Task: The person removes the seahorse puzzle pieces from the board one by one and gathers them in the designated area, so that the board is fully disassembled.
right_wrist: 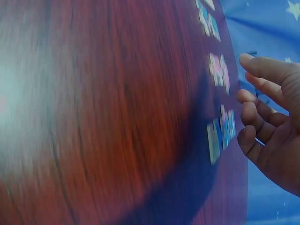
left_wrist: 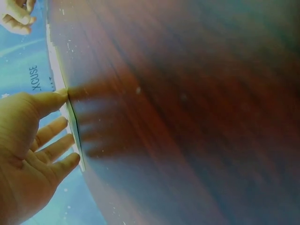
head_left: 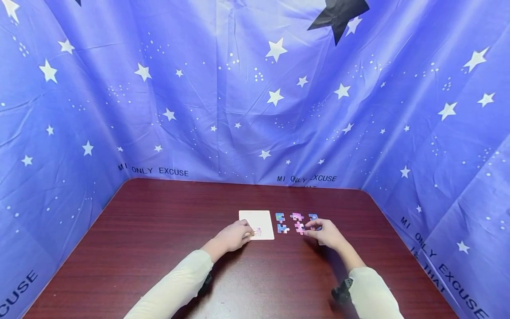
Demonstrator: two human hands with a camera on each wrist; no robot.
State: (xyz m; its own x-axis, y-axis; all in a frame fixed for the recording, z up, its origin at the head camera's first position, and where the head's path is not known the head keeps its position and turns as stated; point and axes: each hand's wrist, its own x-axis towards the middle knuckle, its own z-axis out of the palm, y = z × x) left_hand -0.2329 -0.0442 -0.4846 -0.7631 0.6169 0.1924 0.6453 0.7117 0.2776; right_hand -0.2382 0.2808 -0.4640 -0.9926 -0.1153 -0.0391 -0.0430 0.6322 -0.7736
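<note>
A white square board (head_left: 262, 220) lies on the table with a small pink piece (head_left: 258, 231) near its lower edge. My left hand (head_left: 236, 235) is at the board's left side; in the left wrist view its thumb and fairly straight fingers, spread apart, touch the board's edge (left_wrist: 57, 65). My right hand (head_left: 327, 233) hovers over the right-hand jigsaw pieces, fingers loosely bent and nothing visible between them. Near its fingertips is a pink jigsaw piece (head_left: 299, 227), below another pink piece (head_left: 296, 216). A blue piece (head_left: 313, 217) is partly covered by this hand.
Between board and right hand lie a blue-green piece (head_left: 280, 217) and a blue piece (head_left: 283, 228). In the right wrist view, a pale-edged piece (right_wrist: 213, 143) sits below the right hand. A starry blue curtain (head_left: 255, 110) surrounds the dark red wooden table (head_left: 179, 208).
</note>
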